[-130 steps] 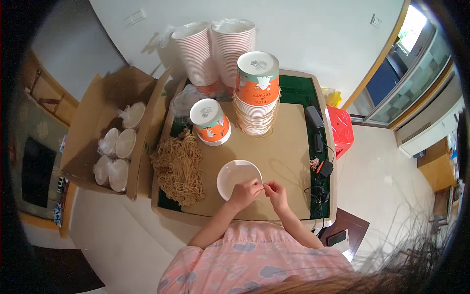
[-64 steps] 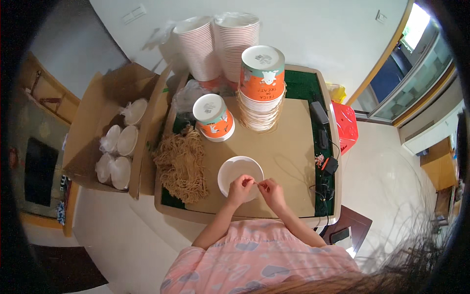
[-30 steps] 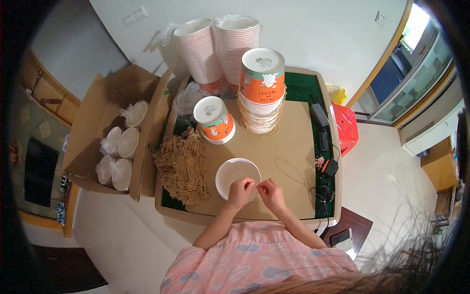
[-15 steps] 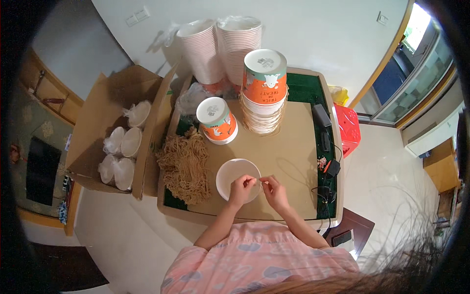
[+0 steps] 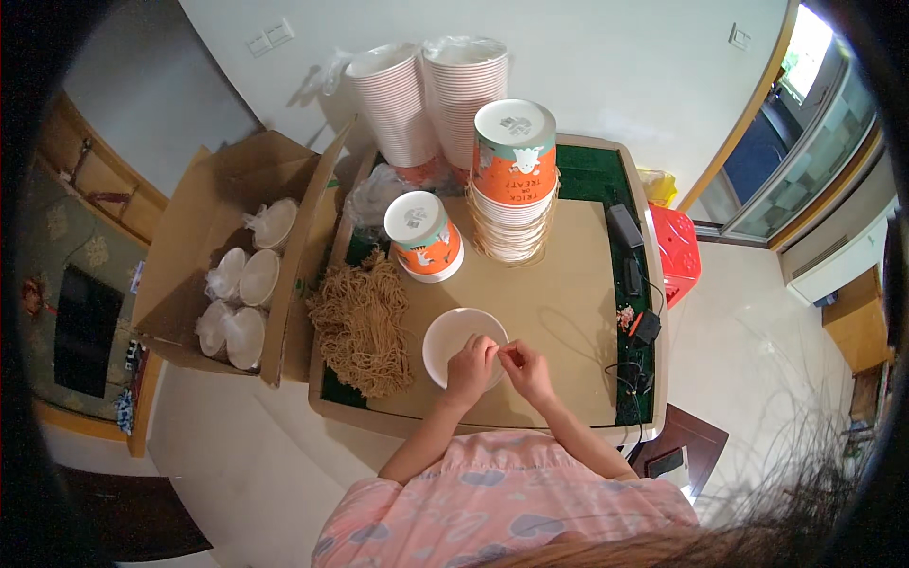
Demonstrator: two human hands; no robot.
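Note:
A white round paper bucket (image 5: 445,339) stands mouth up on the brown cardboard sheet, close to me. Over its right rim my left hand (image 5: 469,371) and my right hand (image 5: 527,371) meet, fingertips pinched together. What they hold is too small to make out. Left of the bucket lies a loose heap of tan twine cords (image 5: 362,324). Behind it, a short upside-down orange-and-green paper bucket (image 5: 431,254) stands beside a taller upside-down bucket stack (image 5: 514,175) with tan cords hanging around its lower rims.
Two tall stacks of white buckets (image 5: 386,104) in plastic stand against the wall. An open cardboard box (image 5: 170,275) at left holds several wrapped stacks. Black adapters and cables (image 5: 625,230) lie along the table's right edge. A red stool (image 5: 674,256) stands beyond it.
My two hands have come closer together at the bucket's rim, their fingertips now touching. The view has shifted slightly; the other things stay in place.

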